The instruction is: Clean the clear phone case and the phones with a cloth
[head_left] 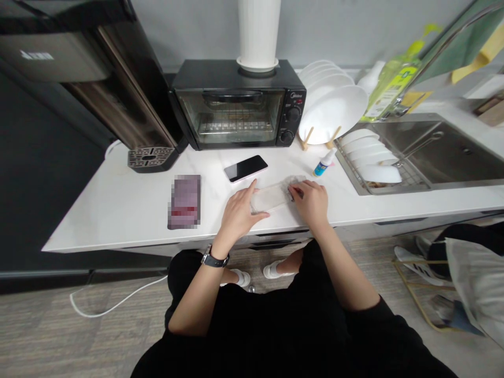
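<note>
A clear phone case [271,198] lies on the white counter, level with my waist. My left hand [239,211] grips its left end, thumb along the near edge and fingers at the far edge. At the other end, my right hand [312,202] pinches a crumpled greyish cloth [294,184] against the case; part of the cloth is hidden under the fingers. Just beyond the case rests a phone [246,168] with a dark screen. A small spray bottle [324,163] with a blue label stands upright past my right hand.
A pixelated purple item [185,202] lies to the left. Behind are a drinks machine [153,157], a toaster oven [236,118] and racked white plates [333,113]. The sink [444,157] with a dish rack is at right. A brass-framed stand [413,304] is on the floor.
</note>
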Motion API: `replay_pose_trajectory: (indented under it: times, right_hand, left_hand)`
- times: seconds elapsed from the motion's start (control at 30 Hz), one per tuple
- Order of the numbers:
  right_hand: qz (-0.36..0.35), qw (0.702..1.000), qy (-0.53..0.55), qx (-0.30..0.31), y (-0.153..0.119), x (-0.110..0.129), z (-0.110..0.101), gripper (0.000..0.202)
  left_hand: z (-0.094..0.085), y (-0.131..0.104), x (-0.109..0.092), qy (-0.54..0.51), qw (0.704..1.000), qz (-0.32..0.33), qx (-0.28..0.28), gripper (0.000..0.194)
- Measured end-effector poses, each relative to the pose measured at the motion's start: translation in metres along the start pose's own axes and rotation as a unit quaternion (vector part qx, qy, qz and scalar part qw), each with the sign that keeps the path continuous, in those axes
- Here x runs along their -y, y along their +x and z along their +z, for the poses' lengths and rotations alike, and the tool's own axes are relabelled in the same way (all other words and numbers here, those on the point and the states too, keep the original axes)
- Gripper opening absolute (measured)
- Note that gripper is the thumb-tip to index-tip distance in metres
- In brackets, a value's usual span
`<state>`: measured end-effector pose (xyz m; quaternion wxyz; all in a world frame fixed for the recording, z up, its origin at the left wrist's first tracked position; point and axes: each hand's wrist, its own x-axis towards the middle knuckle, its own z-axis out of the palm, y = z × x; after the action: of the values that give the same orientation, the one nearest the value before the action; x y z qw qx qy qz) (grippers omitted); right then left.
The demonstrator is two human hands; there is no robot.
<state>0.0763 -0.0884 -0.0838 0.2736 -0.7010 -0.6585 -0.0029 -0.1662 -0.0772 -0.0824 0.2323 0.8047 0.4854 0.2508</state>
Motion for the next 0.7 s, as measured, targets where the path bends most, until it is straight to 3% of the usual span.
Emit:
replay_pose_trajectory:
  times: [0.1, 0.27, 0.5, 0.6, 0.7]
  right_hand:
    - [0.019, 1.000, 0.000, 0.009, 0.011, 0.013, 0.006, 0.020]
    - [-0.023, 0.999, 0.006, 0.041, 0.010, 0.037, 0.014, 0.018]
    - [-0.123, 0.967, 0.196, 0.107, -0.005, 0.063, 0.031, 0.012]
    - [-0.153, 0.958, 0.215, 0.109, -0.013, 0.061, 0.029, 0.013]
    - [-0.146, 0.965, 0.200, 0.083, -0.022, 0.045, 0.018, 0.012]
  left_hand:
    - [0.001, 0.000, 0.001, 0.000, 1.000, 0.006, 0.001, 0.109]
    - [0.004, -0.001, 0.007, -0.006, 1.000, 0.025, -0.017, 0.118]
    - [0.009, -0.001, 0.013, 0.015, 0.999, 0.027, -0.024, 0.119]
    - [0.009, -0.002, 0.012, 0.023, 1.000, 0.015, -0.014, 0.114]
    - [0.007, -0.003, 0.009, 0.016, 1.000, 0.017, -0.006, 0.112]
